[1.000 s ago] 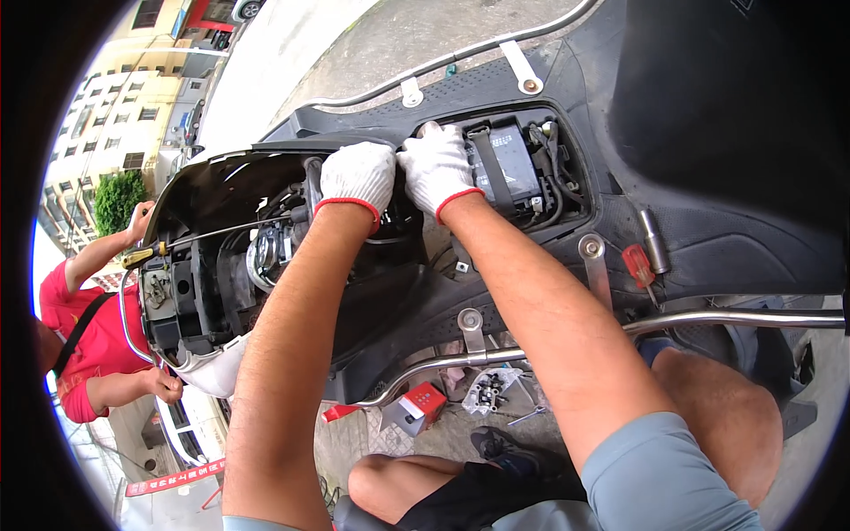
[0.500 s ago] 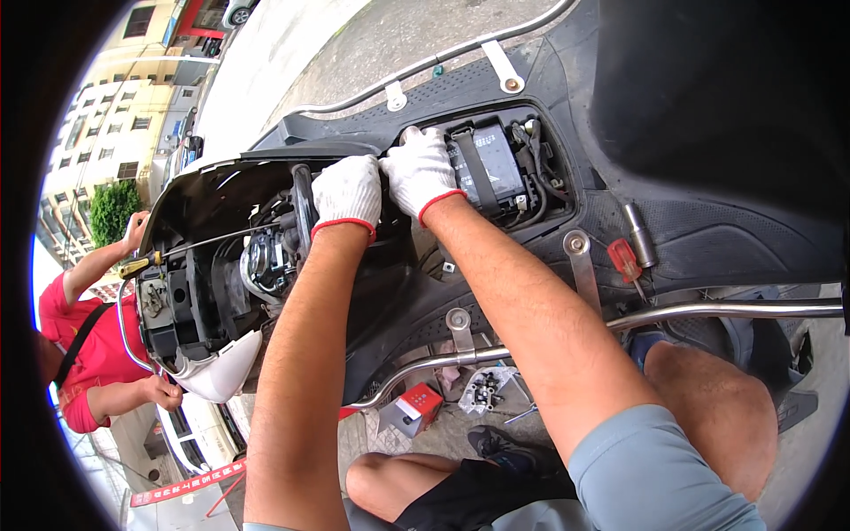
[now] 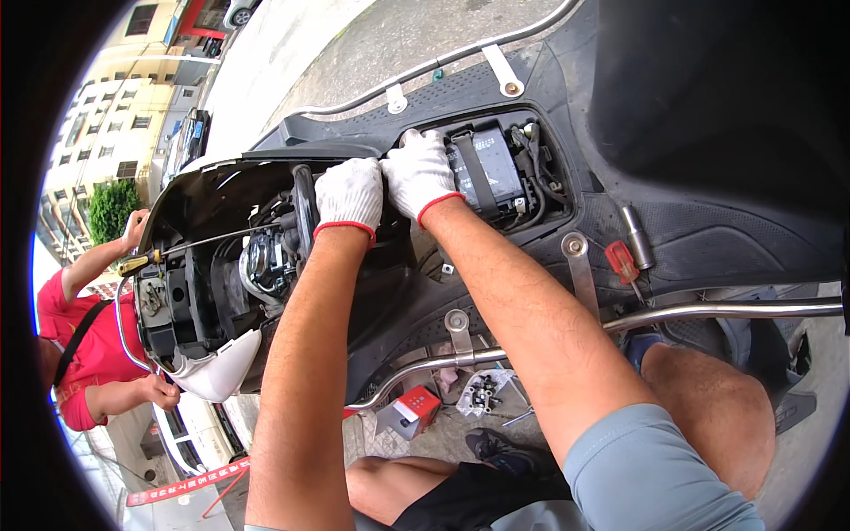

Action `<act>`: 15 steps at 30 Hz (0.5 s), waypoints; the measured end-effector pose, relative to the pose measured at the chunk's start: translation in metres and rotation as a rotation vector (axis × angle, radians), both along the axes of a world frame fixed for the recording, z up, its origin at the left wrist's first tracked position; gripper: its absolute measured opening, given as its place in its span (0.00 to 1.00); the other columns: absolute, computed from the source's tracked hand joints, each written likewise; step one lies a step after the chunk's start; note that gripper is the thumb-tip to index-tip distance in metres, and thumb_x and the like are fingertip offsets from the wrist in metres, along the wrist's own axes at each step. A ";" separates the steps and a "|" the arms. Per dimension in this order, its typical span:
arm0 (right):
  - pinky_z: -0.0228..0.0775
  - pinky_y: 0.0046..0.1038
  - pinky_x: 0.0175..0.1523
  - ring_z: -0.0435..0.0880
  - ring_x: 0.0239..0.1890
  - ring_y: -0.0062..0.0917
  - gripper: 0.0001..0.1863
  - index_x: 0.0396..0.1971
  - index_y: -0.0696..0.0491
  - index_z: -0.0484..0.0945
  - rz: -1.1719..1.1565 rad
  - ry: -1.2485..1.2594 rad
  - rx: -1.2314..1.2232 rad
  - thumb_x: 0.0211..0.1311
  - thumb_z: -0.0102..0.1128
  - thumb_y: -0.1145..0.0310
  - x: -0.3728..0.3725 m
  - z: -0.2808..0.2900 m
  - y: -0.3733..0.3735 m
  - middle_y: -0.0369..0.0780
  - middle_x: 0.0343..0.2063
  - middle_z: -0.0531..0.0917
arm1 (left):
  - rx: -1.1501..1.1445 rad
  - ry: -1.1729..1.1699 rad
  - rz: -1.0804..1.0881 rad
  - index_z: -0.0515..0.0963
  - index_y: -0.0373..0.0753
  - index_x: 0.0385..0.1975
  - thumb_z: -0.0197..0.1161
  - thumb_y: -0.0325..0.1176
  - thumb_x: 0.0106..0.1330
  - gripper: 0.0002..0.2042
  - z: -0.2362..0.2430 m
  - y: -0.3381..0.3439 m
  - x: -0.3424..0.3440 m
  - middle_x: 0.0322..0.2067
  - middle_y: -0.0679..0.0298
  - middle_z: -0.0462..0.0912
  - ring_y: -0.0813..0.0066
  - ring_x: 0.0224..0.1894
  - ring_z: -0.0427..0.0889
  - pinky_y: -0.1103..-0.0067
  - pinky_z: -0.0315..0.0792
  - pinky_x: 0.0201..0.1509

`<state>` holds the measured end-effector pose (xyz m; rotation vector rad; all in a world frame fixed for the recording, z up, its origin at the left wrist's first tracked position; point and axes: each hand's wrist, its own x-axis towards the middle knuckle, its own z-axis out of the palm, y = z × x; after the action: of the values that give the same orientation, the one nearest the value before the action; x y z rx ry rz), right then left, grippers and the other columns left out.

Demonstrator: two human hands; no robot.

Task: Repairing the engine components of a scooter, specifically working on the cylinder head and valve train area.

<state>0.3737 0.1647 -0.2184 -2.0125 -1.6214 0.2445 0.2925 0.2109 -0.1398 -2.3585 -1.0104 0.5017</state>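
Both my hands wear white knit gloves with red cuffs and reach into a scooter's opened front body. My left hand is closed beside a dark tube, its fingers curled out of sight. Right beside it, my right hand is closed at the left end of the battery bay; whatever it grips is hidden. A black battery sits in that bay under a dark strap, with cables at its right end.
On the footboard lie a red-handled screwdriver and a metal socket. A long yellow-handled screwdriver rests across the front end. At far left stands a person in red. Below the chrome rail are a red box and bagged parts.
My hands stay in nearly the same place, both closed. In the street at the far left, more of a dark car shows.
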 end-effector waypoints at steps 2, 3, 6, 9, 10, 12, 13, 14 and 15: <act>0.61 0.41 0.61 0.76 0.59 0.30 0.13 0.40 0.39 0.89 -0.002 0.005 -0.010 0.67 0.53 0.59 0.001 -0.002 0.000 0.32 0.42 0.88 | -0.005 0.010 -0.017 0.85 0.40 0.36 0.55 0.29 0.65 0.09 -0.003 0.002 -0.001 0.35 0.51 0.87 0.50 0.42 0.88 0.60 0.80 0.46; 0.61 0.41 0.61 0.76 0.59 0.30 0.13 0.40 0.39 0.89 -0.002 0.005 -0.012 0.67 0.53 0.59 0.002 -0.002 -0.001 0.32 0.42 0.88 | -0.009 0.009 -0.020 0.85 0.40 0.36 0.55 0.29 0.65 0.09 -0.003 0.001 0.000 0.35 0.51 0.87 0.50 0.41 0.88 0.60 0.81 0.46; 0.61 0.41 0.61 0.76 0.58 0.30 0.13 0.39 0.40 0.89 0.001 0.016 -0.010 0.67 0.53 0.59 0.003 -0.003 0.000 0.33 0.42 0.89 | 0.019 -0.003 -0.106 0.86 0.40 0.33 0.56 0.31 0.65 0.10 -0.004 0.002 -0.001 0.32 0.51 0.88 0.52 0.38 0.89 0.62 0.82 0.42; 0.60 0.42 0.62 0.76 0.58 0.32 0.14 0.39 0.40 0.89 -0.016 0.024 0.028 0.68 0.51 0.59 0.002 -0.005 0.002 0.34 0.43 0.88 | 0.052 -0.007 -0.197 0.87 0.39 0.30 0.56 0.33 0.65 0.12 -0.004 0.005 -0.004 0.29 0.52 0.88 0.55 0.34 0.89 0.64 0.83 0.39; 0.60 0.42 0.62 0.76 0.58 0.32 0.14 0.39 0.40 0.89 -0.016 0.024 0.027 0.68 0.51 0.59 0.002 -0.006 0.002 0.34 0.43 0.88 | 0.054 0.001 -0.204 0.87 0.39 0.30 0.56 0.33 0.65 0.11 -0.004 0.006 -0.004 0.29 0.52 0.88 0.55 0.34 0.89 0.65 0.83 0.39; 0.61 0.42 0.61 0.76 0.58 0.32 0.14 0.40 0.39 0.89 -0.012 0.029 0.035 0.67 0.52 0.58 0.001 -0.005 0.002 0.34 0.44 0.88 | 0.055 -0.007 -0.203 0.87 0.39 0.30 0.56 0.32 0.65 0.12 -0.004 0.006 -0.005 0.29 0.51 0.88 0.55 0.35 0.89 0.64 0.82 0.40; 0.61 0.42 0.61 0.76 0.58 0.32 0.14 0.40 0.39 0.89 -0.011 0.030 0.036 0.67 0.52 0.58 0.001 -0.004 0.002 0.34 0.44 0.88 | 0.044 -0.022 -0.195 0.87 0.39 0.30 0.56 0.32 0.65 0.12 -0.003 0.007 -0.005 0.30 0.51 0.88 0.55 0.35 0.89 0.64 0.82 0.40; 0.61 0.42 0.61 0.76 0.58 0.32 0.14 0.39 0.39 0.89 -0.007 0.022 0.037 0.67 0.52 0.59 0.001 -0.004 0.001 0.34 0.43 0.88 | 0.033 -0.038 -0.187 0.87 0.38 0.30 0.56 0.32 0.65 0.12 -0.003 0.008 -0.006 0.30 0.50 0.88 0.54 0.35 0.89 0.64 0.82 0.40; 0.62 0.43 0.60 0.77 0.58 0.32 0.14 0.39 0.39 0.89 -0.003 0.012 0.037 0.67 0.53 0.59 0.001 -0.005 0.001 0.34 0.43 0.88 | 0.034 -0.039 -0.186 0.87 0.38 0.30 0.56 0.32 0.65 0.12 -0.003 0.008 -0.006 0.30 0.50 0.88 0.54 0.35 0.89 0.64 0.82 0.40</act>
<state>0.3752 0.1660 -0.2229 -1.9816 -1.6037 0.2236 0.2862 0.2187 -0.1427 -2.4099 -0.7991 0.3664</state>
